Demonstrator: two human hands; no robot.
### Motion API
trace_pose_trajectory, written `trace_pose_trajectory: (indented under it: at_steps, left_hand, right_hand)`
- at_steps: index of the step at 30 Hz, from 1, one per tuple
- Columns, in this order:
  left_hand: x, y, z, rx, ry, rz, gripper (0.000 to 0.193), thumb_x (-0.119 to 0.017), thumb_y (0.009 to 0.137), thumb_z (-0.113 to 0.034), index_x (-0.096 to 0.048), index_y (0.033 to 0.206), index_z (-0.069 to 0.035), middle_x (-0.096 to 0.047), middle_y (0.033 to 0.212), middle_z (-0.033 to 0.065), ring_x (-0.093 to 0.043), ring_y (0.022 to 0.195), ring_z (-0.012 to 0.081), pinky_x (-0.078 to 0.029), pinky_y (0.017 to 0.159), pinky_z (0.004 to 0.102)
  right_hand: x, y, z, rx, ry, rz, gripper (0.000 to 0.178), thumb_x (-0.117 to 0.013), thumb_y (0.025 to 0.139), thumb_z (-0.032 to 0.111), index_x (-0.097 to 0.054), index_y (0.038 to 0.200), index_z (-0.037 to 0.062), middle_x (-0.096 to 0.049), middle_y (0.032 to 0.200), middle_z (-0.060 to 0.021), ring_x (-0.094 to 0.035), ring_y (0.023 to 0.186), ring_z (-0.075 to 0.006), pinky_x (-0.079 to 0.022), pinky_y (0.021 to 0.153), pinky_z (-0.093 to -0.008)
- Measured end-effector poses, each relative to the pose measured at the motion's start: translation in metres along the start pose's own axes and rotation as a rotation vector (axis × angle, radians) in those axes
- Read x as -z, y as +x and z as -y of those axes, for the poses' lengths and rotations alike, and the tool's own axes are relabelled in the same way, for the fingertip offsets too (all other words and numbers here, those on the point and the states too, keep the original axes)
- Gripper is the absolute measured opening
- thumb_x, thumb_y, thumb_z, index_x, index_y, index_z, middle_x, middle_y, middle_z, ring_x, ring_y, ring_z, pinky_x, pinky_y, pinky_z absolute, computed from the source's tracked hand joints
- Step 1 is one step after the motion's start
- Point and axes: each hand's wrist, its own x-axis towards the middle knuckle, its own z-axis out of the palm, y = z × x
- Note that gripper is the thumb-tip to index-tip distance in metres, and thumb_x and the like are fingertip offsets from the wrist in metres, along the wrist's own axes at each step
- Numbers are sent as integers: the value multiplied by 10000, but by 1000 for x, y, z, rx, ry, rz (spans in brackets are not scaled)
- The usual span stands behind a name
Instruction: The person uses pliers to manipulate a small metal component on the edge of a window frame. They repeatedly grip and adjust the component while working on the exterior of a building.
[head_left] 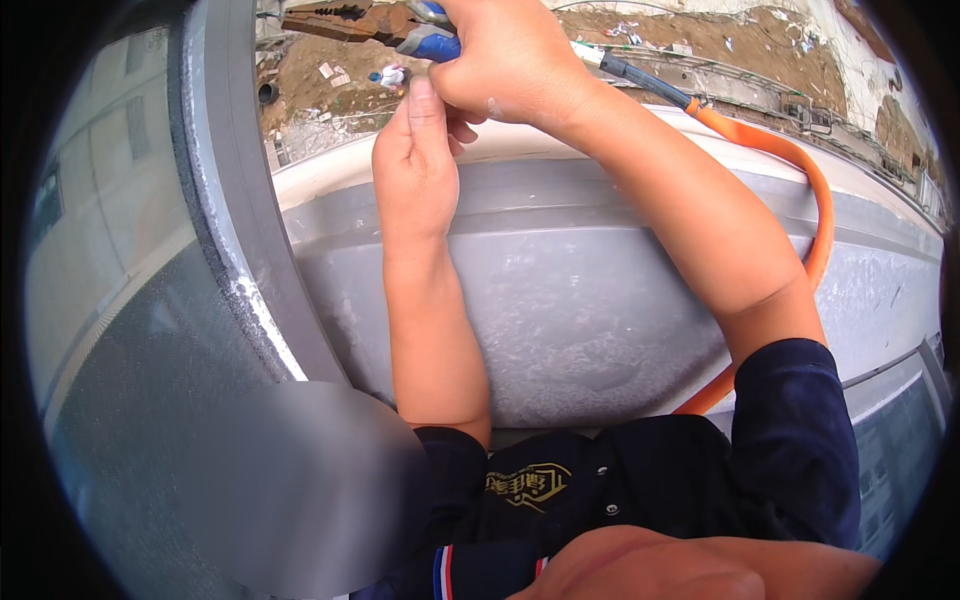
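A pair of pliers (pixel 350 24) with rusty brown jaws and blue handles points left at the top of the head view. My right hand (pixel 515 65) is closed around its handles. Just below, my left hand (pixel 415 165) is held upright with its thumb extended and its fingers curled in, close against the right hand's fingers. Whatever the left fingers pinch, if anything, is hidden. Both arms stretch out over a grey ledge (pixel 590 310).
A grey window frame (pixel 245 180) with glass runs along the left. An orange strap (pixel 770 140) with a dark end fitting curves past my right arm. Far below lies dirt ground (pixel 320 75) with scattered debris. Another pane (pixel 900 440) stands at the lower right.
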Motion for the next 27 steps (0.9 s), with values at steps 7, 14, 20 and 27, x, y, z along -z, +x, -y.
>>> trace_pose_trajectory:
  at_steps: [7, 14, 20, 27]
  left_hand:
    - [-1, 0, 1, -42, 30, 34, 453, -404, 1073, -345, -638, 903, 3, -649, 815, 29, -534, 719, 98, -444, 651, 254]
    - [-2, -1, -1, -32, 37, 21, 403, -428, 1066, -302, -643, 947, 17, -651, 822, 36, -547, 732, 110, -466, 677, 268]
    - [-5, 2, 4, 60, 185, 122, 275, -550, 991, -256, -660, 947, -7, -679, 841, 89, -611, 747, 198, -484, 691, 331]
    - [-10, -3, 1, -20, 488, 284, 182, -684, 838, -190, -687, 938, -37, -688, 917, 155, -654, 838, 322, -506, 742, 412]
  right_hand:
    - [7, 2, 13, -81, 209, -32, 421, -666, 650, 97, -656, 1067, 39, -681, 850, -241, -672, 819, -425, -541, 733, -450]
    - [2, 0, 9, -26, 208, -127, 355, -641, 659, 72, -662, 1012, 46, -675, 860, -235, -667, 833, -420, -522, 717, -457]
    - [0, 0, 5, -13, 218, -160, 293, -611, 665, 50, -637, 956, 33, -658, 840, -243, -640, 824, -448, -506, 709, -469]
    - [-2, 0, 6, -12, 165, -184, 241, -600, 695, 50, -628, 934, 33, -647, 837, -247, -626, 843, -459, -495, 720, -486]
